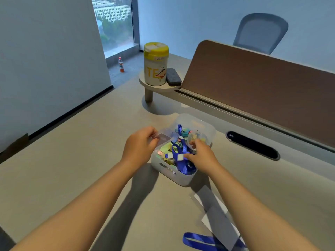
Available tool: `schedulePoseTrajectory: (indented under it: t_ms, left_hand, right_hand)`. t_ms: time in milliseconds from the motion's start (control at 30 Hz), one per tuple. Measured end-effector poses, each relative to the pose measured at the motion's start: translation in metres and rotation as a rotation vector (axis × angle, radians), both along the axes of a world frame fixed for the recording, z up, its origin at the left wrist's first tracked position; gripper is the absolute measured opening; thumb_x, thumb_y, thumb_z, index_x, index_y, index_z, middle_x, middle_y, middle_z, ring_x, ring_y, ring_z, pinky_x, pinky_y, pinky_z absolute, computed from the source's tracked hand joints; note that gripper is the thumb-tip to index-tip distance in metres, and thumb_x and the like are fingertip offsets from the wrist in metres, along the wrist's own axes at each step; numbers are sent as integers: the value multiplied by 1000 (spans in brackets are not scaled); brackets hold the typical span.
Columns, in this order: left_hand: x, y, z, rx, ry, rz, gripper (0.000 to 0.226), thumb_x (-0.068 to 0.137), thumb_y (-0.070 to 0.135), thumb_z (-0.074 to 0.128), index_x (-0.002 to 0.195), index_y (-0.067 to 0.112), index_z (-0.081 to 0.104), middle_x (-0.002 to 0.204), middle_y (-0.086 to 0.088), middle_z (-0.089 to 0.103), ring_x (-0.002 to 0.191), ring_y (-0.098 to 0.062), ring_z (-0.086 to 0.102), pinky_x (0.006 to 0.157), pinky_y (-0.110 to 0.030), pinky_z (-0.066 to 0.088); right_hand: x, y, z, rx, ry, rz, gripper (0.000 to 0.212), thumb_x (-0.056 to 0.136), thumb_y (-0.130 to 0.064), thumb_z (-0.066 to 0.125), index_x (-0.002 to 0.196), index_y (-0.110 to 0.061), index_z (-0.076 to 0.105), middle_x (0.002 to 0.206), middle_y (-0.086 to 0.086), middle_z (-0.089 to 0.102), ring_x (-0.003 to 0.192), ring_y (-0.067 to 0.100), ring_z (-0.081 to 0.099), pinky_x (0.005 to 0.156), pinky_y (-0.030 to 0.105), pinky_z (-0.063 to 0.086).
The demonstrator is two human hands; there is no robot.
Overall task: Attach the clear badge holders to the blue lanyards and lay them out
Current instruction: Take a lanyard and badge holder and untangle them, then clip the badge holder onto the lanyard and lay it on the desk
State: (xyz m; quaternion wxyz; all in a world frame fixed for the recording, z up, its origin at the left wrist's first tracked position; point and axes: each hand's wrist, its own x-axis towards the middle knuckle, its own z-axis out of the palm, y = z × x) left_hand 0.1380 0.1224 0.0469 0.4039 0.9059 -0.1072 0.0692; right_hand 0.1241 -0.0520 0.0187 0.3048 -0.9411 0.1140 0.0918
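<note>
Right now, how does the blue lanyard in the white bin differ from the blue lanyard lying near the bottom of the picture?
The lanyard in the bin sits bunched among coloured clips in the white bin, while the lanyard on the desk lies flat on the desk. The right hand grips the bin one; no hand touches the desk one. The desk one lies by a clear badge holder. Both are blue straps.

There is one view only, from a wide-angle camera worn on the person's head. It looks forward and down across the pale beige desk (76,171), close over the translucent white plastic box (183,175), with the brown divider panel (253,84) far right.
</note>
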Motion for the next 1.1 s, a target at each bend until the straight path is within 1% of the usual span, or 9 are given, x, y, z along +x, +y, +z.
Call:
schedulePoseTrajectory:
  t_ms: [133,267,367,467,533,667,800,933,1100]
  left_hand:
    - [-7,-15,3,-11,-10,-35,6,82,9,56,80,3,58,76,-8,57,70,-23,49,59,-28,37]
    - [-25,-47,11,-54,-26,-112,9,82,8,56,74,11,55,72,-8,56,68,-27,50,56,-31,37]
    - [-46,-81,16,-81,-38,-193,8,83,10,56,75,8,55,73,-13,59,69,-28,54,62,-36,45]
    - [-74,-118,12,-141,-59,-276,29,82,8,57,61,23,44,60,4,49,59,-12,45,56,-14,35]
    - [-94,-141,2,-144,-66,-336,28,81,7,58,62,21,43,59,10,43,58,-9,41,52,-17,32]
    - [-135,-172,-30,-143,-103,-477,8,82,7,56,76,12,53,72,-5,53,71,-20,49,65,-27,39]
    - [-174,-181,-56,-135,-214,-550,5,84,8,54,83,3,55,76,-6,52,72,-21,47,59,-25,36]
    - [-213,-184,-72,-144,-303,-614,6,85,10,53,84,5,55,75,-5,52,69,-20,47,57,-18,34]
    - [-250,-191,-84,-108,-310,-670,5,84,9,54,85,5,55,76,-5,53,74,-28,53,69,-40,47]
  right_hand:
    - [-16,-16,13,24,-77,-14,46,85,-21,61,126,-8,46,134,11,50,121,26,49,98,35,42]
    - [-48,-43,27,97,-159,-100,40,85,-17,60,122,-6,50,128,11,53,108,21,52,70,14,44]
    - [-82,-74,34,158,-204,-194,35,86,-18,59,119,-5,53,125,12,55,109,22,52,76,22,43]
    - [-122,-105,33,248,-227,-298,30,87,-18,58,115,-9,54,117,9,56,97,18,50,56,17,40]
    - [-148,-122,24,284,-258,-357,27,87,-18,58,112,-9,55,109,6,54,95,17,49,53,15,38]
    - [-199,-141,-9,292,-338,-445,28,87,-18,57,113,-8,55,103,2,53,93,16,50,54,13,39]
    - [-259,-144,-45,241,-374,-504,31,89,-20,54,117,-6,54,108,5,56,94,15,52,64,18,45]
    - [-320,-154,-81,7,-316,-649,38,87,-19,54,123,-5,54,130,11,53,116,24,52,98,38,44]
    - [-372,-168,-119,-394,-110,-655,46,87,-30,48,129,-12,43,134,7,49,121,26,46,99,38,39]
